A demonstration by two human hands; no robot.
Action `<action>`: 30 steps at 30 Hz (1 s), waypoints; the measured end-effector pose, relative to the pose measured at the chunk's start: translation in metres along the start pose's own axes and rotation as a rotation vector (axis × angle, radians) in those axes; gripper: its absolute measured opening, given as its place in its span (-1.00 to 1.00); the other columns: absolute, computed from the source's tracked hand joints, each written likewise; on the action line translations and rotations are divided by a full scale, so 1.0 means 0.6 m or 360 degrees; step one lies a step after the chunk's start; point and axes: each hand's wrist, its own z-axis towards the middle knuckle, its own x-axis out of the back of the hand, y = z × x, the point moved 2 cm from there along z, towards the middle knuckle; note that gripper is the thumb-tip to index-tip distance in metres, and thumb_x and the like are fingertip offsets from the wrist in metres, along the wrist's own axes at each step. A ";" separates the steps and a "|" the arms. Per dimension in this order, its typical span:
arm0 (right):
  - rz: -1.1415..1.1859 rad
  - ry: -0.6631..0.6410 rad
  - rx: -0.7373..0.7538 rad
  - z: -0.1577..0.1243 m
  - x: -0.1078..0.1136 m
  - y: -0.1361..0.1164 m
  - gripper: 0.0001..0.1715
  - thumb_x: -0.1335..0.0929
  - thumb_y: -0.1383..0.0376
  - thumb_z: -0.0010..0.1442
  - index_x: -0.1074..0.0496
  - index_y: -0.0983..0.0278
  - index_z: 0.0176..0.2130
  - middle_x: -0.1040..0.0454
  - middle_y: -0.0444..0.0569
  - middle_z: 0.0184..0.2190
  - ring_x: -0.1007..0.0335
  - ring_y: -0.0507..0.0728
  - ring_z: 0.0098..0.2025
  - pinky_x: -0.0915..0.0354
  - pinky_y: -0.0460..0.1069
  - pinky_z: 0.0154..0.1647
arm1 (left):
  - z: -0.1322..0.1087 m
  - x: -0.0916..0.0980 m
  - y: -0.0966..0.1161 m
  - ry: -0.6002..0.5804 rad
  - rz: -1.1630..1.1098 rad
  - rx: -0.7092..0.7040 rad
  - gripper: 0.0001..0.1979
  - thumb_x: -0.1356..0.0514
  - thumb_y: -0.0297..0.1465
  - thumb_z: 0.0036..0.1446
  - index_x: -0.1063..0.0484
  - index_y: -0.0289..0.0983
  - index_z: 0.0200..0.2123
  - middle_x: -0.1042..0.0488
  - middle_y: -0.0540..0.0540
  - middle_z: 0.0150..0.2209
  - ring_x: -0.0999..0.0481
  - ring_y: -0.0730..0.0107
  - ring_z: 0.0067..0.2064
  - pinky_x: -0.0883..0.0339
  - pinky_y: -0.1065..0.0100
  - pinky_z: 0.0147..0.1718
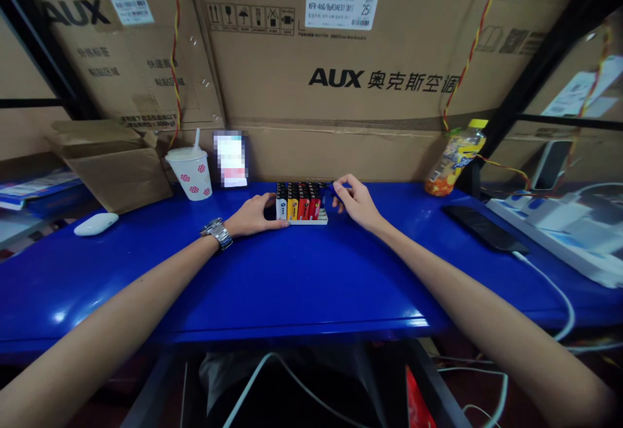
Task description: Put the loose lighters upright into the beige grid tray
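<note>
A white tray (323,219) stands on the blue table, filled with upright lighters (302,208) in white, yellow and red rows with black tops. Some slots at its front right corner show no lighter. My left hand (256,214), with a metal watch on the wrist, grips the tray's left end, thumb along the front edge and fingers behind. Over the right end, my right hand (354,199) is closed in a pinch on a dark blue lighter (329,194). My fingers partly hide this lighter, and I cannot tell whether it touches the tray.
Left on the blue table (292,278) are a paper cup with straw (189,173), a lit phone (231,158), a white earphone case (96,224) and a cardboard box (114,168). Rightward stand a drink bottle (455,158), a black phone (481,228) and a power strip (559,233).
</note>
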 end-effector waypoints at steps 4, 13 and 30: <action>-0.0226 0.0035 0.0269 0.000 -0.002 -0.007 -0.61 -0.32 -0.02 0.18 -0.35 0.26 -0.33 -0.36 -0.11 -0.48 -0.22 0.01 -0.45 -0.18 -0.07 -0.42 | 0.000 0.000 0.002 0.0002 -0.0020 0.0020 -0.06 -0.22 0.17 -0.14 -0.23 -0.38 0.15 -0.41 -0.37 0.10 -0.42 -0.06 0.09 -0.29 0.07 0.04; 0.0024 -0.0140 0.0072 0.002 -0.014 0.007 -0.61 -0.33 -0.02 0.13 -0.28 0.24 -0.29 -0.41 -0.10 -0.52 -0.35 0.06 -0.49 -0.32 0.01 -0.38 | 0.001 -0.001 -0.001 0.0015 0.0005 -0.0008 -0.12 -0.22 0.15 -0.12 -0.25 -0.31 0.15 -0.43 -0.33 0.09 -0.43 -0.08 0.08 -0.30 0.03 0.01; -0.1150 -0.0643 0.0127 0.013 0.085 0.008 -0.76 -0.36 0.43 -0.23 -0.43 0.24 -0.42 -0.52 -0.03 -0.39 -0.38 0.14 -0.36 -0.23 0.03 -0.33 | 0.000 -0.001 -0.002 0.0028 0.0008 -0.0045 -0.14 -0.21 0.15 -0.11 -0.27 -0.30 0.14 -0.44 -0.33 0.07 -0.45 -0.05 0.05 -0.31 0.05 0.00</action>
